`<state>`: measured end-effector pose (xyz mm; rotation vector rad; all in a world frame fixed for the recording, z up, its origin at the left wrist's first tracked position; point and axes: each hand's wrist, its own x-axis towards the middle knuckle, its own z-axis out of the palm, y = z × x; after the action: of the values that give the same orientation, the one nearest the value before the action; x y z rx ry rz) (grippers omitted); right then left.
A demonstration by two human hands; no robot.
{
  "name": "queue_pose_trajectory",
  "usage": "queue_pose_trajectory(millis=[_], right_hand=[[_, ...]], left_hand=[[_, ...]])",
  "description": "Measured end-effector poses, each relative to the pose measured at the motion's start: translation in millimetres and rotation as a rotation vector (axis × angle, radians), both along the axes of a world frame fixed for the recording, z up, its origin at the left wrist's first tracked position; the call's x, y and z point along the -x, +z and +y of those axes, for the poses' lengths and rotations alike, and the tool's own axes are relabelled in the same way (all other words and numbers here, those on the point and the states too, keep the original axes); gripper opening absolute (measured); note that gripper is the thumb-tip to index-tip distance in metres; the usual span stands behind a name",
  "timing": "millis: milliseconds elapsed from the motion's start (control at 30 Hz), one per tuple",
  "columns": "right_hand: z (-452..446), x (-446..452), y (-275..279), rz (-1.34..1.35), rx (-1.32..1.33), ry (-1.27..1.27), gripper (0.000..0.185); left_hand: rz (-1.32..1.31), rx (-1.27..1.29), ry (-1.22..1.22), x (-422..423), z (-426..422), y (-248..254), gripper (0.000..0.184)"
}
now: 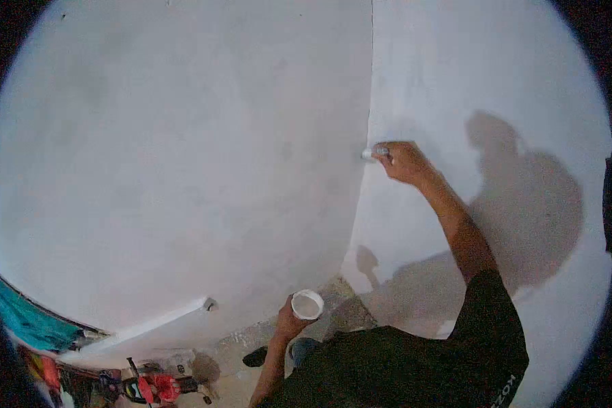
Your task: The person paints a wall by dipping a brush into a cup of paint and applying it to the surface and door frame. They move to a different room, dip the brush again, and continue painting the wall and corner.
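A pale, brush-like tool (pixel 368 154) is gripped in the right hand (pixel 406 163), its handle mostly covered; it is held at the wall corner (pixel 371 88), but whether the wall is touched cannot be told. Lower down, a white tub (pixel 307 304) is clasped in the left hand (pixel 290 322), its contents hard to make out. Red items (pixel 162 389) at lower left are blurred; a teal cloth (pixel 27 319) is cut off.
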<state>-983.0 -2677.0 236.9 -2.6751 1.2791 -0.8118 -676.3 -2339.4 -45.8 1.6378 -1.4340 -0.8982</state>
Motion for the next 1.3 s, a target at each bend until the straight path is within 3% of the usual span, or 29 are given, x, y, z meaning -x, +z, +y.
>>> queue_pose_trajectory(millis=[200,300,400,433,467,533,667,733,767,900,967,1000,1100,1167,1200,1267,1300], right_hand=[[-65.6,2.1,139.7,0.014,0.255,-0.07,0.038],[-17.9,-2.6,240.0,-0.062,0.561,-0.066,0.032],[26.0,-9.1,298.4,-0.325,0.572,-0.004,0.022],[8.6,-6.5,310.6,-0.266,0.883,-0.001,0.024],[-8.6,-5.0,317.2,-0.261,0.888,0.0,0.024],[-24.8,-6.1,321.7,-0.23,1.165,-0.037,0.025],[-46.2,-8.5,239.6,-0.024,0.968,-0.21,0.022],[-45.3,-6.4,180.6,0.149,0.884,-0.24,0.036],[-41.6,-4.5,147.9,0.158,0.999,-0.16,0.036],[-20.5,8.4,12.4,0.083,0.721,-0.023,0.041],[14.8,8.5,-24.3,0.083,0.426,-0.114,0.047],[22.9,10.4,-43.8,0.087,0.426,-0.105,0.047],[36.1,15.0,-92.9,-0.052,0.36,-0.02,0.039],[52.0,15.7,-125.1,-0.359,0.345,-0.006,0.03],[66.6,10.1,-139.8,-0.336,0.293,0.026,0.03],[97.9,-0.7,-165.8,-0.795,-0.039,-0.061,0.024],[119.6,-8.0,-172.5,-0.895,-0.147,-0.084,0.026]], left_hand=[[0.047,0.051,-0.002,-6.5,4.8,-34.3,0.09],[0.024,0.053,0.033,-5.1,12.2,-36.2,0.089],[-0.095,0.021,0.121,2.0,22.6,-23.0,0.086],[-0.128,0.013,0.15,5.5,22.2,-21.8,0.085],[-0.123,0.018,0.15,8.2,22.5,-23.3,0.085],[-0.089,0.012,0.154,10.7,22.7,-27.9,0.087],[-0.04,-0.007,0.157,9.8,27.5,-30.9,0.091],[-0.022,-0.069,0.149,10.3,29.1,-25.9,0.093],[-0.011,-0.102,0.146,11.8,30.2,-23.1,0.094],[0.006,-0.177,0.097,9.7,33.2,-15.0,0.096],[0.014,-0.179,0.069,5.2,32.2,-16.4,0.097],[-0.006,-0.136,0.058,2.9,27.6,-25.7,0.099],[-0.052,-0.049,0.066,-1.5,37.9,-59.1,0.104],[-0.127,-0.25,0.183,0.3,42.9,-66.6,0.108],[-0.098,-0.301,0.214,4.5,46.1,-64.1,0.108],[-0.068,-0.134,0.235,4.7,41.0,-59.0,0.107],[-0.064,-0.046,0.244,1.1,40.7,-56.1,0.106]])
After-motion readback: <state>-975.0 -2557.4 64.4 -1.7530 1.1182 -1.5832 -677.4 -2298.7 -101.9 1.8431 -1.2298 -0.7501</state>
